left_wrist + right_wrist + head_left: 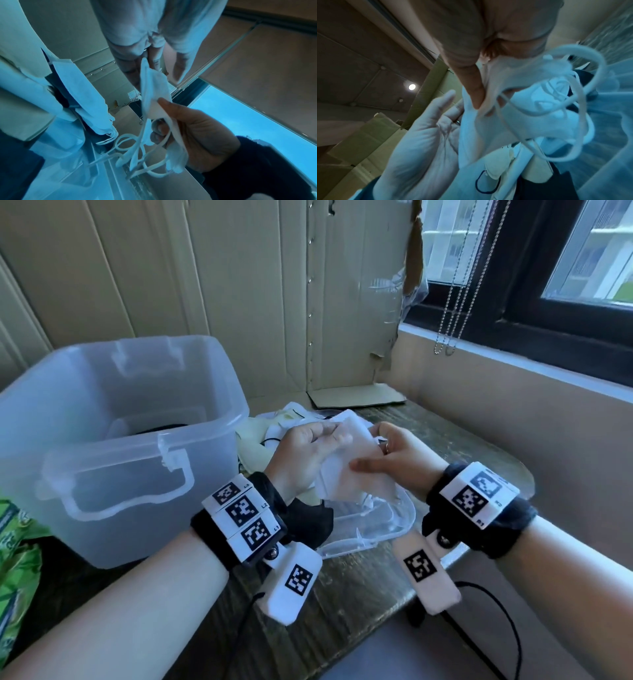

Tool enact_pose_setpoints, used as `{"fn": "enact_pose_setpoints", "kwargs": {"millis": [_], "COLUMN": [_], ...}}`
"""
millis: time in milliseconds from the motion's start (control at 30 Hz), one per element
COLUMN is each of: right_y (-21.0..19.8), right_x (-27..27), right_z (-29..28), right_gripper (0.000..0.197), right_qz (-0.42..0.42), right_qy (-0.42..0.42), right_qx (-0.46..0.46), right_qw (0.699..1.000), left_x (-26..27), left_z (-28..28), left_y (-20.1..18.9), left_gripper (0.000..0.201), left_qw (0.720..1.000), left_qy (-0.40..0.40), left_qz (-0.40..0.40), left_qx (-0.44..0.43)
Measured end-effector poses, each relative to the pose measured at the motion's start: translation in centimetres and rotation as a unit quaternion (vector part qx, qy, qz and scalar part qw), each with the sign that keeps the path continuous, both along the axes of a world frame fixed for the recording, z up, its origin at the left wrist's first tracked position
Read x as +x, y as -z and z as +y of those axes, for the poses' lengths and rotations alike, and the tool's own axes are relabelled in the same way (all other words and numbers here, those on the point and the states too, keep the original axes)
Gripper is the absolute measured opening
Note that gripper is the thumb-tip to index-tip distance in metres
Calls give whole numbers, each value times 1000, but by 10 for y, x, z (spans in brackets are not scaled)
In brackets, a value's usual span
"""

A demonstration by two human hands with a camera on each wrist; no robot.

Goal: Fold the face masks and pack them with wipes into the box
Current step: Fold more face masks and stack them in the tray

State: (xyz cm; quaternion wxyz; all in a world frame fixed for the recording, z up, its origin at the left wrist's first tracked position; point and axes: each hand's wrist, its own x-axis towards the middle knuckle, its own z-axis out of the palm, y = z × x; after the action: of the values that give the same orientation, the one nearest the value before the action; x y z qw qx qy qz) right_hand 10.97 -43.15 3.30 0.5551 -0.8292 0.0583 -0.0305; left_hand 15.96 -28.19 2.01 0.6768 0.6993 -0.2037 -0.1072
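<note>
A white face mask [346, 470] hangs between my two hands above the table. My left hand [308, 450] grips its upper left part with curled fingers. My right hand [394, 453] pinches its right side, thumb laid across the front. In the left wrist view the mask [154, 93] stands edge-on, its ear loops [130, 147] dangling below. The right wrist view shows the mask [522, 119] bunched with its loops. The clear plastic box [205, 392] stands open to the left. A green wipes pack [17, 546] lies at the far left edge.
A pile of white and pale yellow masks [274, 422] lies behind my hands. Below them a clear lid [376, 529] rests on the dark wooden table [342, 583], with a black mask [311, 518] beside it. Cardboard panels [257, 285] stand behind, a window sill to the right.
</note>
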Motion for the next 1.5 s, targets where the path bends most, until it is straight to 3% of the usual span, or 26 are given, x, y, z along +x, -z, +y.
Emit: {"fn": "enact_pose_setpoints", "kwargs": {"millis": [100, 333, 467, 567, 667, 767, 867, 933, 1033, 1167, 1300, 1500], "right_y": [-2, -19, -29, -32, -28, -18, -15, -16, -16, -13, -16, -20], "right_x": [4, 14, 23, 23, 12, -3, -20, -28, -34, -34, -37, -35], "right_z": [1, -15, -30, -35, -24, -2, 17, 23, 30, 38, 60, 84], "right_gripper": [34, 17, 19, 34, 35, 29, 6, 6, 3, 22, 21, 15], "right_qz": [-3, -27, -105, -210, -273, -223, -172, -141, -148, -191, -166, -143], "right_qy": [-17, 12, 91, 154, 91, -60, -178, -209, -169, -44, -65, -28], "right_qx": [11, 84, 12, -61, -163, -225, -215, -187, -153, -179, -244, -236], "right_qw": [1000, 996, 990, 964, 944, 947, 945, 949, 962, 964, 953, 961], "left_x": [5, 16, 19, 18, 10, -5, -19, -25, -32, -40, -47, -52], "left_z": [0, -6, -11, -8, 0, 10, 23, 34, 51, 70, 81, 98], "left_y": [-1, -16, -15, -10, -9, -10, -7, 0, 8, 14, 15, 14], "left_gripper": [25, 30, 20, 23, 39, 46, 30, 21, 14, 23, 26, 34], "left_qw": [999, 992, 996, 999, 997, 995, 995, 996, 998, 998, 997, 998], "left_qy": [-1, 5, -10, -19, -29, 5, 31, 46, 47, 43, 49, 43], "left_qz": [-23, -87, -40, 20, 70, 82, 60, 46, 4, -40, -44, -34], "left_qx": [28, 89, 73, 34, -17, -65, -71, -59, -33, -24, -32, -35]}}
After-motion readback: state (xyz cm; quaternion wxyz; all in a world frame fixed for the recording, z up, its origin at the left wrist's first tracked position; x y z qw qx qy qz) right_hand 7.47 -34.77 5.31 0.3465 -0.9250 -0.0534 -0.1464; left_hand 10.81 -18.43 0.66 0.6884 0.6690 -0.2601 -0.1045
